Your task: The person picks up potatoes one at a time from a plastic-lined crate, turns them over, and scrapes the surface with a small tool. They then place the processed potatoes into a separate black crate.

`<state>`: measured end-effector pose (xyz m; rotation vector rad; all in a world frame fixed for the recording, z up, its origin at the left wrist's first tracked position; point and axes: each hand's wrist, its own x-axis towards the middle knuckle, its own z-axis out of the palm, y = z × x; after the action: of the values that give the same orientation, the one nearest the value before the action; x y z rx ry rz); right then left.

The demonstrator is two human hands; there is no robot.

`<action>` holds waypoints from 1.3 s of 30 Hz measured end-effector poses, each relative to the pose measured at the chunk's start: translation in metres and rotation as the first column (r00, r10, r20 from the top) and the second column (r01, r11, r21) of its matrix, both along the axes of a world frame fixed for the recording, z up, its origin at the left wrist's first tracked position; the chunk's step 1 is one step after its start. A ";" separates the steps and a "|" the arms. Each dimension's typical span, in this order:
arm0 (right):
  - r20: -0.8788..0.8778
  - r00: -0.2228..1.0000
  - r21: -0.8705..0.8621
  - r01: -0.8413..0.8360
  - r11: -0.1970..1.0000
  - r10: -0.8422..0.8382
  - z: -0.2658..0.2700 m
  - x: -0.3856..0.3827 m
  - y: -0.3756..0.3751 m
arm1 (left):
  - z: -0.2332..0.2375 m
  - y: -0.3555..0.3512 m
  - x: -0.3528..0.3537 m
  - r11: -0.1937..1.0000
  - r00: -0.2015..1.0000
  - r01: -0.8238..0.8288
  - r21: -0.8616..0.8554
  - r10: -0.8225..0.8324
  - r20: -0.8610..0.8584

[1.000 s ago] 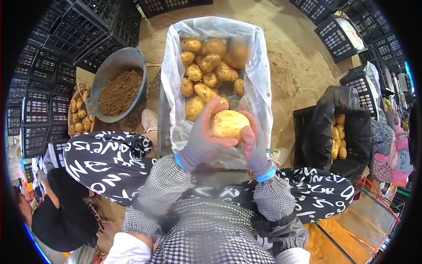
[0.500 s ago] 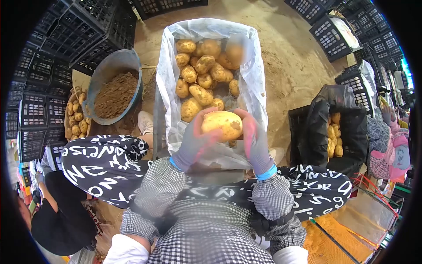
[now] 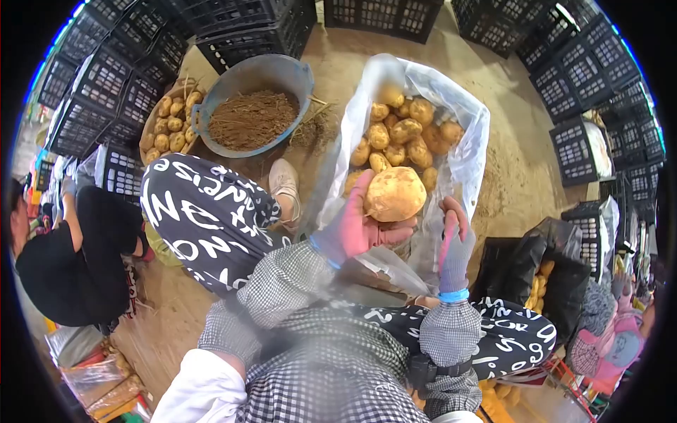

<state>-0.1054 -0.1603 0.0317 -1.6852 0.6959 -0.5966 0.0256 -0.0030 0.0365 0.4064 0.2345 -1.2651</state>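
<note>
Seemingly an inspection: the left hand (image 3: 356,229) cradles a potato (image 3: 395,194) — right hand (image 3: 457,243) at four o'clock, its spread unclear. Moving it calls for steady support.

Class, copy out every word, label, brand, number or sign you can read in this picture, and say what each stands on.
"NO": on the left leg of the black trousers.
"UR", seemingly part of a longer word: on the right leg.
The other white lettering there is too folded or cut off to read surely.
Pink clothing, far right: print too small.
No brand, number or sign is readable.
</note>
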 end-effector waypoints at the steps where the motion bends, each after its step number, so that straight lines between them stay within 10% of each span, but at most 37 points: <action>1: 0.013 0.999 -0.030 -0.030 0.999 0.030 0.008 0.005 0.003 | 0.002 0.005 0.002 1.000 0.999 -0.014 -0.022 0.013 -0.036; 6: -0.001 0.953 -0.308 -0.289 0.906 0.304 0.016 0.019 0.025 | -0.001 0.015 -0.001 0.999 0.996 -0.041 -0.021 0.039 -0.083; 12: 0.009 0.937 0.096 -0.348 0.933 0.349 0.016 0.037 0.050 | -0.019 0.028 0.000 0.980 0.994 0.106 0.170 -0.105 -0.011; 17: -0.226 0.938 -0.465 -0.341 0.817 0.263 -0.006 0.025 0.032 | -0.042 0.027 -0.010 0.990 0.990 0.105 0.096 -0.095 -0.109; 19: -0.121 0.955 0.015 -0.269 0.963 0.269 -0.014 0.029 0.047 | -0.035 0.026 -0.022 0.998 0.936 0.020 0.064 -0.041 0.350; 21: -0.296 0.939 -0.587 -0.323 0.743 0.175 -0.025 0.021 0.032 | -0.058 0.015 -0.028 0.999 0.877 -0.045 0.023 0.029 0.480; 22: -0.353 0.910 -0.308 -0.333 0.891 0.218 0.008 0.030 0.037 | -0.089 0.006 -0.025 0.998 0.921 -0.057 -0.017 0.059 0.385; 23: -0.368 0.925 -0.682 -0.341 0.647 0.099 -0.013 0.024 0.021 | -0.066 0.012 -0.026 0.984 0.871 -0.163 0.070 0.110 0.478; 25: -0.071 0.997 -0.110 0.014 0.994 -0.022 -0.025 0.034 0.026 | -0.012 0.028 -0.024 0.942 0.781 -0.316 0.112 0.191 0.595; 27: 0.030 0.997 0.225 -0.082 0.971 0.077 -0.090 0.005 -0.026 | 0.032 0.048 -0.020 0.935 0.718 -0.347 -0.076 0.317 0.619; 31: -0.090 0.993 -0.001 -0.077 0.997 0.076 -0.094 -0.001 -0.025 | 0.145 0.177 0.018 0.903 0.522 -0.398 -0.161 0.367 0.770; 34: -0.133 0.988 -0.188 -0.097 0.977 0.073 -0.058 0.018 0.002 | 0.138 0.284 0.044 0.643 0.254 -0.756 -0.118 0.455 0.854; 36: -0.122 0.990 -0.206 -0.100 0.973 0.076 -0.065 0.013 -0.007 | 0.135 0.353 0.067 0.255 0.021 -0.961 -0.109 0.460 0.888; 37: -0.119 0.990 -0.208 -0.098 0.973 0.074 -0.064 0.010 -0.008 | 0.082 0.398 0.080 -0.046 -0.206 -0.978 -0.201 0.138 0.969; 39: -0.112 0.992 -0.206 -0.085 0.975 0.063 -0.065 0.006 -0.007 | 0.030 0.466 0.103 -0.235 0.187 -0.918 0.319 0.453 0.872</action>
<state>-0.0997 -0.1674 -0.0331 -1.9424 0.6592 -0.5468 0.1286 0.4629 0.0663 1.2714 0.6557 0.5000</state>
